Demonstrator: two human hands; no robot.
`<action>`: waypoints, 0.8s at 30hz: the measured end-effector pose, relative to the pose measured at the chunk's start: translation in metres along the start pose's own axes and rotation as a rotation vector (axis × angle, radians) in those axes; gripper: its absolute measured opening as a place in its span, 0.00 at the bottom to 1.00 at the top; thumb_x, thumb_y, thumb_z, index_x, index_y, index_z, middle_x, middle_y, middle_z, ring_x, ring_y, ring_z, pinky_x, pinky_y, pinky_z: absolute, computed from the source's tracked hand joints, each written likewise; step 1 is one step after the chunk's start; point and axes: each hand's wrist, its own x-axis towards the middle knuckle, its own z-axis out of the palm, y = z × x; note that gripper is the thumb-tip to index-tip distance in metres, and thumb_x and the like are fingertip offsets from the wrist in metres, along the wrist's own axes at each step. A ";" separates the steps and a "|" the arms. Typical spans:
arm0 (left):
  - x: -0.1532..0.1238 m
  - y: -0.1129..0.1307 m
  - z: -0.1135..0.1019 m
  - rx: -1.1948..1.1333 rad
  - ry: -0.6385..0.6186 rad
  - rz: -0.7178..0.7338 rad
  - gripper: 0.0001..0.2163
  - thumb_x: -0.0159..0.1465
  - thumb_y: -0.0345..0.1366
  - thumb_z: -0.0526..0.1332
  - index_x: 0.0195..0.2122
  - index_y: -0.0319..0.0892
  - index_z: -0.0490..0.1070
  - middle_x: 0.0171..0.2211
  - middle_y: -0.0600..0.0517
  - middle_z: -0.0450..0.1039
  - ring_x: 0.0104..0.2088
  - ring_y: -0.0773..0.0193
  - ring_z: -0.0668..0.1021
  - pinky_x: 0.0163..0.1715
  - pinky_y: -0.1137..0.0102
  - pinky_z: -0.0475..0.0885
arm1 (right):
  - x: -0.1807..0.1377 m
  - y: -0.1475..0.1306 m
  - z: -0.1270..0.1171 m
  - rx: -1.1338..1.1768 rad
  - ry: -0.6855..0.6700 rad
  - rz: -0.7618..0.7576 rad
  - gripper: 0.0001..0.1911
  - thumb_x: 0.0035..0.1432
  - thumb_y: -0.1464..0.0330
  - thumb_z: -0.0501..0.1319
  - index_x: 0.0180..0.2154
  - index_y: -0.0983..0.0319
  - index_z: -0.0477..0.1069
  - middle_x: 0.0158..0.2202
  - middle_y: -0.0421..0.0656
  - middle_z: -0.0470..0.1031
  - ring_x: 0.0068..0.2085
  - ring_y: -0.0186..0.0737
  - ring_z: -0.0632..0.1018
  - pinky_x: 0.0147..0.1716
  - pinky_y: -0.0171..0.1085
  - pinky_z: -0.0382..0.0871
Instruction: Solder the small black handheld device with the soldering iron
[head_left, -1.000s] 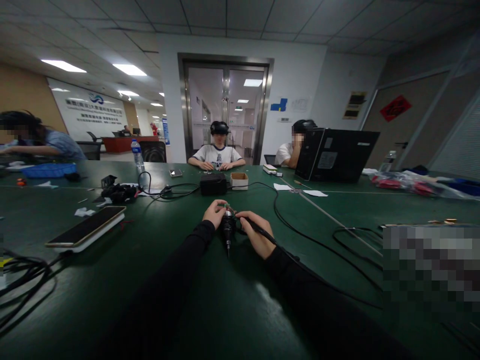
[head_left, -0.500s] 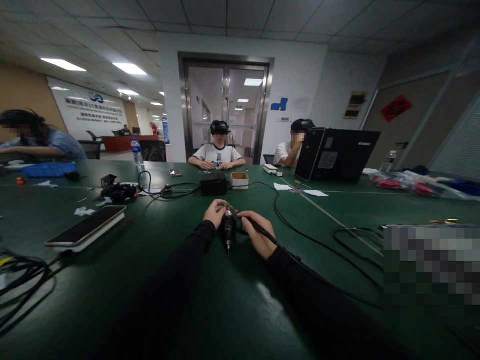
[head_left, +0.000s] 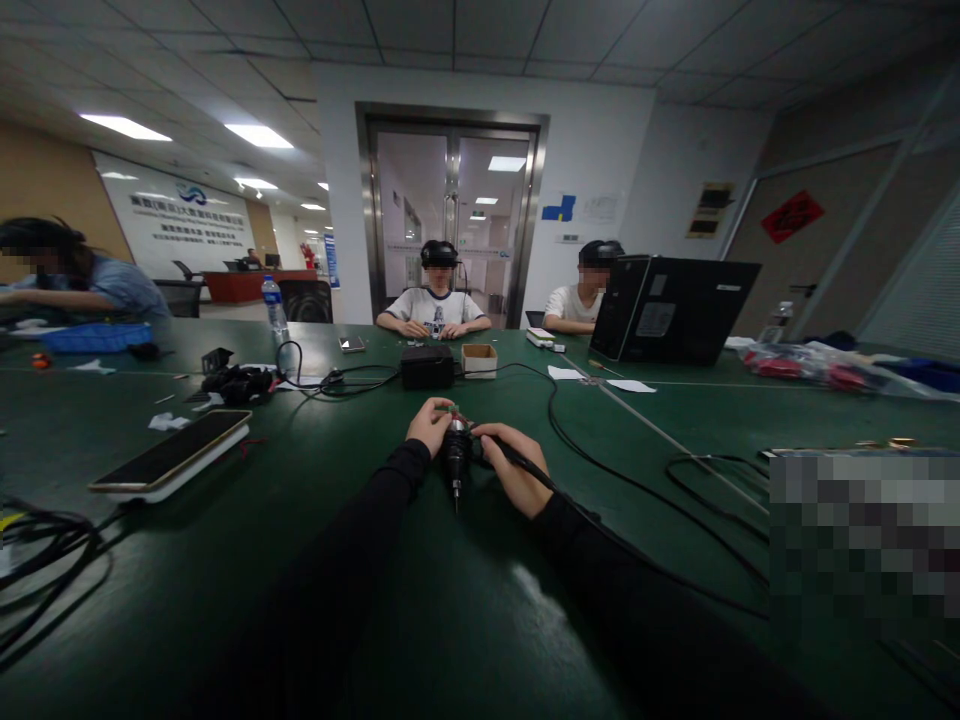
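On the green table (head_left: 465, 620) both my hands meet at a small black tool (head_left: 455, 458) with a metal tip that points toward me. My left hand (head_left: 429, 425) is curled, its fingertips pinching a tiny part at the tool's far end. My right hand (head_left: 514, 465) is closed around a black cable or handle that runs back past my wrist. Black sleeves cover both my arms.
A phone (head_left: 171, 455) lies at the left, cables (head_left: 45, 560) at the near left and right. A black box (head_left: 426, 367) and a small cardboard box (head_left: 478, 360) stand beyond my hands. Three people sit at the table; a laptop (head_left: 671, 308) stands far right.
My hands hold almost the same pose. The person behind the laptop has lowered the hand from the face.
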 end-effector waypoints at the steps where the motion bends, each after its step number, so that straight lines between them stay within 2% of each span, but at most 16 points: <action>1: 0.000 0.000 0.000 -0.001 0.004 0.003 0.09 0.56 0.28 0.61 0.39 0.42 0.70 0.31 0.51 0.78 0.33 0.62 0.80 0.42 0.65 0.73 | 0.000 0.000 0.000 0.000 -0.002 -0.004 0.11 0.60 0.66 0.55 0.39 0.59 0.76 0.39 0.42 0.79 0.38 0.39 0.78 0.43 0.38 0.71; 7: -0.001 0.001 0.001 0.003 0.024 0.010 0.10 0.55 0.28 0.62 0.39 0.42 0.70 0.31 0.51 0.78 0.33 0.63 0.80 0.42 0.65 0.73 | 0.000 0.001 0.000 -0.010 -0.026 0.002 0.11 0.61 0.65 0.55 0.39 0.58 0.76 0.38 0.42 0.79 0.38 0.39 0.78 0.44 0.39 0.70; 14: 0.000 0.002 0.001 -0.034 -0.012 0.010 0.10 0.55 0.29 0.62 0.39 0.41 0.69 0.30 0.50 0.78 0.32 0.63 0.80 0.40 0.66 0.73 | 0.000 -0.001 -0.001 -0.010 0.031 0.011 0.10 0.60 0.67 0.56 0.37 0.60 0.76 0.37 0.42 0.79 0.37 0.39 0.78 0.43 0.38 0.70; 24: -0.003 0.006 0.002 -0.034 -0.006 0.003 0.10 0.56 0.28 0.61 0.39 0.41 0.70 0.31 0.51 0.78 0.34 0.62 0.80 0.42 0.65 0.72 | -0.001 0.000 -0.002 0.000 0.026 0.005 0.11 0.60 0.66 0.55 0.38 0.59 0.76 0.39 0.43 0.79 0.38 0.40 0.78 0.42 0.38 0.71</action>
